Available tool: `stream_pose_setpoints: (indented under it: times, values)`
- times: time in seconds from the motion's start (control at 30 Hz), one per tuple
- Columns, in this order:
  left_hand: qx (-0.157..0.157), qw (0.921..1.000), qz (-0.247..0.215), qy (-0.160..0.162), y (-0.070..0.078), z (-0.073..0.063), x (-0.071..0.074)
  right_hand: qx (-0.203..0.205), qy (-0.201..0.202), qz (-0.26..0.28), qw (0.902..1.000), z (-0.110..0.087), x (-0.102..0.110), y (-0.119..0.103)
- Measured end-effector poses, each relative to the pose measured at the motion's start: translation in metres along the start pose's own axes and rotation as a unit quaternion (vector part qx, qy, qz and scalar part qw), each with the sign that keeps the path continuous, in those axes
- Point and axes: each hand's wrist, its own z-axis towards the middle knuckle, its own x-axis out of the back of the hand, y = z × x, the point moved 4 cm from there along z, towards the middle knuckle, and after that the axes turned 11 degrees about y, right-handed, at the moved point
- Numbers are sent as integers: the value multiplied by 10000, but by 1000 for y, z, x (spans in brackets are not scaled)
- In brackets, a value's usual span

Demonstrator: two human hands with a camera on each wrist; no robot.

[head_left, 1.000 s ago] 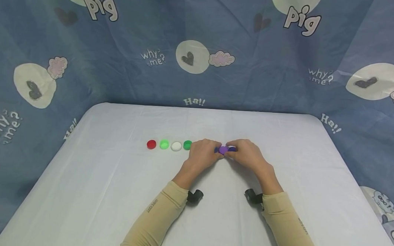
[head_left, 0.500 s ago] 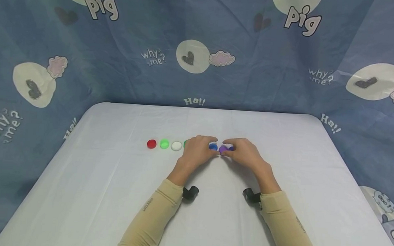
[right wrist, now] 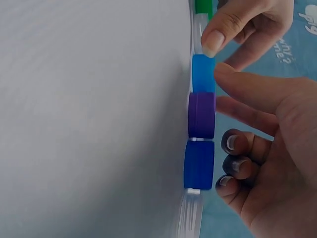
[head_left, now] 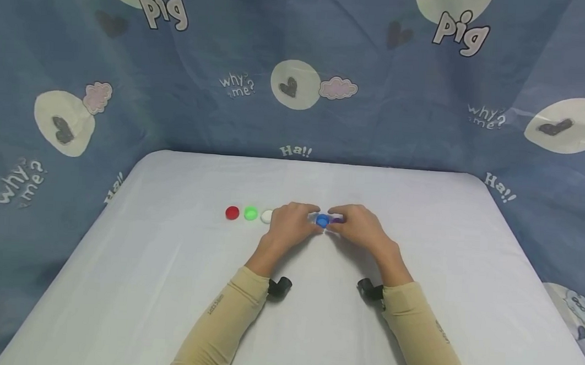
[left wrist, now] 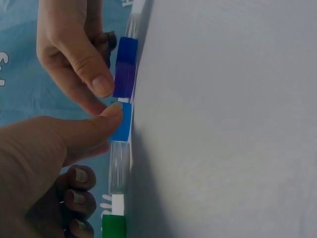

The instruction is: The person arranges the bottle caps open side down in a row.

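Several round caps lie in a row on the white cloth. A light blue cap (head_left: 322, 221) sits between my two hands. My left hand (head_left: 290, 224) arches over the row from the left, thumb and forefinger spread, tips right at this cap's front and back. From the other side my right hand (head_left: 362, 226) does the same, its thumb overlapping the light blue cap in the right wrist view. Close under the right fingers are a purple cap (right wrist: 201, 115) and a dark blue cap (right wrist: 199, 166). A clear ribbed cap (left wrist: 119, 168) and a green cap (left wrist: 114, 226) lie by my left hand.
The row runs on leftward with a white cap (head_left: 266, 216), partly hidden, a bright green cap (head_left: 250, 213) and a red cap (head_left: 232, 213). Another clear cap (right wrist: 189, 215) shows at the right end. Behind the white tablecloth (head_left: 334, 328) hangs a blue patterned curtain (head_left: 202, 111).
Both hands have slid leftward along the row, from around the purple cap to the light blue one. The caps keep their order. The head view has turned slightly.
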Motion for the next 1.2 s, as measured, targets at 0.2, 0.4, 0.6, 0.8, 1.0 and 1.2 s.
stream_pose_setpoints:
  times: [0.2, 0.4, 0.6, 0.8, 1.0, 1.2]
  values:
    - [36, 10000, -24, 64, 0, -1, 0, -79, -93, 86, 9999, -1, -3, -3]
    - [-96, 9999, -101, 75, 1, 0, -5, -31, -21, -37, 10000, -2, -4, -5]
    - [-180, 9995, -104, 225, 4, 1, -2, 3, 71, -72, 9999, 0, -5, -6]
    - [-326, 9988, -179, 319, 7, 2, 3, 18, 234, -36, 9997, 3, -2, -2]
    - [-414, 9981, -218, 408, 9, 2, 12, 47, 362, 291, 9989, 2, 4, 0]
    - [-490, 9975, -169, 483, 12, 3, 17, -80, 378, 688, 9969, 3, 6, 2]
